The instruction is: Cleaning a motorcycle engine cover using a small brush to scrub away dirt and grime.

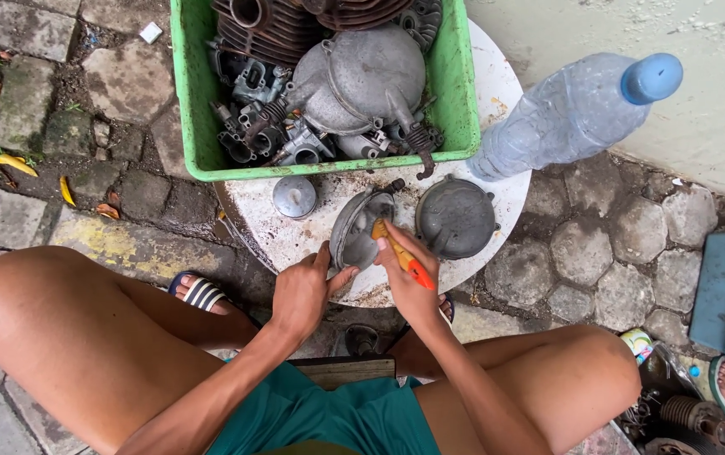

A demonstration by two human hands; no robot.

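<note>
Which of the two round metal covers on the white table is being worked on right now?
The left cover, tilted up on its edge; the left hand steadies it. The other cover lies flat, untouched.

Soft even daylight, overcast and shadowless, sharp focus throughout, wide-angle bending at the edges, faint sheen on the clear plastic water bottle [564,114]

head cam, looks straight down, close over table [497,84]
</note>
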